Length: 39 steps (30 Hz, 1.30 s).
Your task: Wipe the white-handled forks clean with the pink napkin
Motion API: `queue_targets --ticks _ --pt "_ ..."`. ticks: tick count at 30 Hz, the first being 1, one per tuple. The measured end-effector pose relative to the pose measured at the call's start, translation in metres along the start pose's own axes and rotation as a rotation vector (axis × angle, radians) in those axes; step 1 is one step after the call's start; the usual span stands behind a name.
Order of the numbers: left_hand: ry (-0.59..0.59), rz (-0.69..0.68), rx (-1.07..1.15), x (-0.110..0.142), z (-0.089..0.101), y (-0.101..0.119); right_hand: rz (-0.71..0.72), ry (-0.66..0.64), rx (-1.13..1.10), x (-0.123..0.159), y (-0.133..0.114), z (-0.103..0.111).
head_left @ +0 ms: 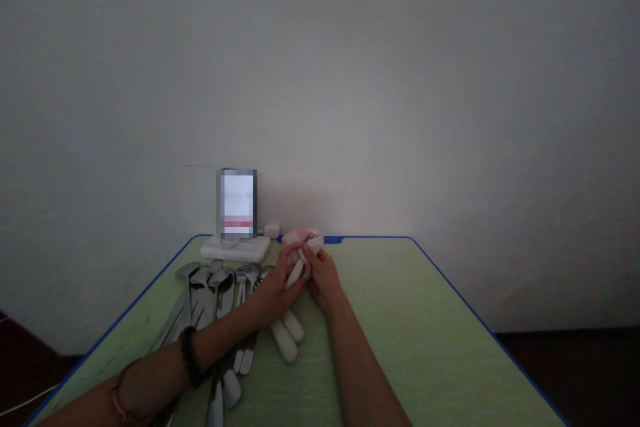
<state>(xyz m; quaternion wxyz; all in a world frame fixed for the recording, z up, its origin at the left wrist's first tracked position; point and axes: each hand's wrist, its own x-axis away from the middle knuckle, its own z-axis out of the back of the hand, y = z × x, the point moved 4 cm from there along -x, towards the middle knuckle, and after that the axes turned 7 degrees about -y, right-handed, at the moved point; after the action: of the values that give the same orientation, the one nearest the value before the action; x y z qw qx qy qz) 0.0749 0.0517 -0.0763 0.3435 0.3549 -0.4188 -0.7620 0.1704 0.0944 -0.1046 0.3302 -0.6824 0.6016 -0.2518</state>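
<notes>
The cloth, pink and white, is bunched between your two hands near the far edge of the table, and a pale handle sticks out from it toward you. What the cloth wraps is hidden. The table's top carries a white stand at the far left, and the stand bears an upright screen, its display blurred; a white plug sits just beside it.

Your left arm reaches in from the lower left, over the spoons, with dark beads at the wrist and a band farther up. Your right arm comes up from the lower right, its wrist bent inward.

Your left hand is curled around the handle, fingertips against the cloth. Your right hand pinches the cloth, fingers bent and close together. Below your left hand lie two pale grips, with forks to their left
</notes>
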Motion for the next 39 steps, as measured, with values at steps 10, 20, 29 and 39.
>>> queue_targets --ticks 10,20,29,39 --pt "0.002 0.003 -0.005 -0.0009 0.0002 0.0009 -0.001 -0.023 -0.015 0.0003 -0.0003 -0.0005" --pt "0.018 0.027 -0.040 0.0001 0.0008 0.0016 0.010 -0.033 -0.005 0.0005 -0.0009 -0.0004" --pt "0.004 0.008 -0.031 -0.0005 0.0003 -0.0020 0.013 -0.029 -0.014 -0.0008 -0.0003 -0.0001" --pt "-0.012 0.007 -0.035 -0.0011 0.0011 -0.0005 0.011 -0.027 -0.015 0.0001 0.0000 0.0009"
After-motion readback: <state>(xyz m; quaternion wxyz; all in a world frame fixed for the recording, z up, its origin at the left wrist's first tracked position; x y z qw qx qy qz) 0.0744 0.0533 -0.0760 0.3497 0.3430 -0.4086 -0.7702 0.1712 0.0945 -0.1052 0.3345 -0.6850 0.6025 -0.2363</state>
